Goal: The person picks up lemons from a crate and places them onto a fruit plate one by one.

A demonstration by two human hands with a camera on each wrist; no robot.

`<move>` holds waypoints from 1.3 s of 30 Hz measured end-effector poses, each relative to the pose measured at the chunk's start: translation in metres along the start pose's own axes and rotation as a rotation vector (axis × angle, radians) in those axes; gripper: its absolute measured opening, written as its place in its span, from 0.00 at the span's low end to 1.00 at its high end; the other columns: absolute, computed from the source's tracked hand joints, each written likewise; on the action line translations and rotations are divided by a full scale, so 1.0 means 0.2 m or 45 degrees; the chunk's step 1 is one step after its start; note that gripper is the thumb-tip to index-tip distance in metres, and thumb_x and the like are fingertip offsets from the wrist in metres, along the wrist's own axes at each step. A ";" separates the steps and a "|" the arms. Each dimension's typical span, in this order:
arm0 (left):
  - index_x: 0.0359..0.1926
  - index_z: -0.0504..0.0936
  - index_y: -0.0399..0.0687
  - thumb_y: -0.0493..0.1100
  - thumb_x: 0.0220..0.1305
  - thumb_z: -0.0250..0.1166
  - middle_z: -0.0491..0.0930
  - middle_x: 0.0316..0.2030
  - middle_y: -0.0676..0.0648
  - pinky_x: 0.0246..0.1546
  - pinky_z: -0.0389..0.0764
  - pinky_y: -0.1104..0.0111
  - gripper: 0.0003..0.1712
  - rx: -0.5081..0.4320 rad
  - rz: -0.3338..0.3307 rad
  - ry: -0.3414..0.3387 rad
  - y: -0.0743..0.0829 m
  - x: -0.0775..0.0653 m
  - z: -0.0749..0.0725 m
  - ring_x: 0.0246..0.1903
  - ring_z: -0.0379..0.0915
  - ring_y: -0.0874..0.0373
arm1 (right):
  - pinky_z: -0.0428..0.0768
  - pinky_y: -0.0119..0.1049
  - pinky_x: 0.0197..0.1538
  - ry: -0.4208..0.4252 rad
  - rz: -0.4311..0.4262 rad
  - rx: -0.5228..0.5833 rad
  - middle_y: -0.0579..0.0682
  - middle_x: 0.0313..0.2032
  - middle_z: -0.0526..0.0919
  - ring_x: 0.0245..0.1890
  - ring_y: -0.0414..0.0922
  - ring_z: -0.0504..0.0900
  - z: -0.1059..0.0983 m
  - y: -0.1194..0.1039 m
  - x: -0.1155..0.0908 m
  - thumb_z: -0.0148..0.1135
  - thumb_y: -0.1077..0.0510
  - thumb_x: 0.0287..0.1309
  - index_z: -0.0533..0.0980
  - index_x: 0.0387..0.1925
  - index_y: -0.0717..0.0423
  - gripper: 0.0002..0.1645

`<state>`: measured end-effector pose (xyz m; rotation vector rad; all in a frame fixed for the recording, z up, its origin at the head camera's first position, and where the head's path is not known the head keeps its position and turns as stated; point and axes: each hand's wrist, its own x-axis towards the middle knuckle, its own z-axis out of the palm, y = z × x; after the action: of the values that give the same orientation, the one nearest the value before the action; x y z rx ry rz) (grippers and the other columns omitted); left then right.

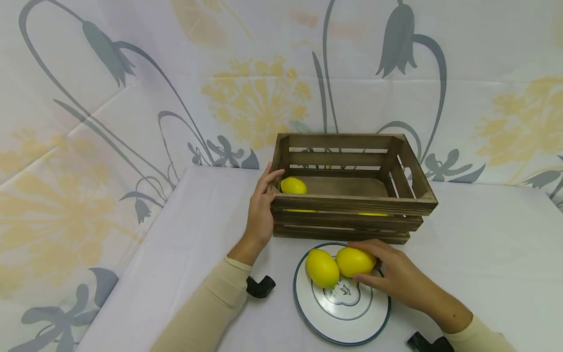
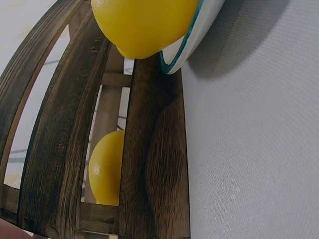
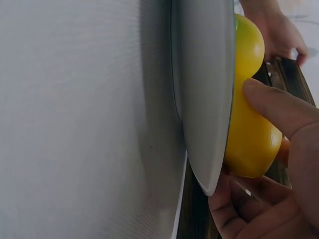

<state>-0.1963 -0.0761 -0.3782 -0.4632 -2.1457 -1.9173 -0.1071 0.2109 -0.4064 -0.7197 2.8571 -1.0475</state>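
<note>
A slatted wooden crate stands behind a white plate with a blue rim. My left hand holds the crate's left end, fingers over its top edge. On the plate lie two yellow lemons. My right hand grips the right lemon between thumb and fingers; the right wrist view shows the thumb across this lemon. Against it sits the other lemon. Inside the crate, a lemon shows at the left end, and yellow shows through the front slats farther right.
White cloth covers the table, and a flower-patterned curtain hangs behind the crate. Black wrist-worn pieces show beside both forearms. The plate stands close in front of the crate.
</note>
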 end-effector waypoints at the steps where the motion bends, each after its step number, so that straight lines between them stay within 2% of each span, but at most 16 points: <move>1: 0.69 0.69 0.48 0.42 0.70 0.34 0.47 0.79 0.58 0.79 0.42 0.53 0.31 0.003 -0.002 0.001 0.00 0.00 0.00 0.79 0.39 0.59 | 0.82 0.30 0.44 0.004 -0.001 0.006 0.46 0.56 0.81 0.42 0.36 0.76 0.00 0.00 0.00 0.75 0.47 0.52 0.75 0.63 0.51 0.37; 8: 0.70 0.68 0.46 0.43 0.70 0.34 0.47 0.78 0.59 0.79 0.43 0.56 0.31 0.006 -0.006 -0.001 0.00 0.00 0.00 0.79 0.40 0.61 | 0.82 0.28 0.36 0.080 -0.029 0.023 0.48 0.52 0.82 0.34 0.34 0.76 -0.03 -0.01 0.00 0.78 0.58 0.48 0.77 0.60 0.53 0.35; 13: 0.69 0.68 0.46 0.43 0.71 0.34 0.47 0.79 0.58 0.79 0.43 0.57 0.31 -0.014 0.002 0.005 0.00 0.00 0.00 0.79 0.40 0.60 | 0.82 0.28 0.36 0.104 -0.009 -0.006 0.47 0.49 0.82 0.33 0.33 0.77 -0.07 -0.02 0.00 0.78 0.58 0.48 0.78 0.59 0.52 0.34; 19: 0.69 0.68 0.47 0.43 0.71 0.34 0.47 0.79 0.58 0.79 0.43 0.57 0.30 -0.013 0.013 0.001 -0.01 0.00 0.00 0.79 0.40 0.61 | 0.82 0.30 0.36 0.108 0.031 -0.015 0.52 0.49 0.81 0.33 0.33 0.77 -0.11 -0.03 0.00 0.77 0.58 0.50 0.77 0.60 0.52 0.33; 31: 0.69 0.68 0.49 0.43 0.71 0.34 0.47 0.78 0.59 0.79 0.43 0.54 0.30 -0.003 0.008 0.000 0.00 0.00 0.00 0.79 0.39 0.60 | 0.81 0.27 0.37 0.264 -0.137 -0.101 0.47 0.49 0.82 0.35 0.31 0.78 -0.17 -0.04 -0.02 0.76 0.64 0.48 0.77 0.58 0.55 0.32; 39: 0.69 0.68 0.48 0.43 0.71 0.34 0.47 0.78 0.59 0.78 0.42 0.52 0.30 -0.004 0.005 -0.002 -0.01 0.00 0.00 0.79 0.39 0.60 | 0.80 0.25 0.37 0.311 -0.172 -0.133 0.44 0.50 0.82 0.35 0.31 0.78 -0.19 -0.07 -0.04 0.77 0.63 0.48 0.77 0.58 0.50 0.33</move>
<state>-0.1969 -0.0756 -0.3801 -0.4693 -2.1413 -1.9193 -0.1013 0.2279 -0.3685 -0.8582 3.1294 -1.0787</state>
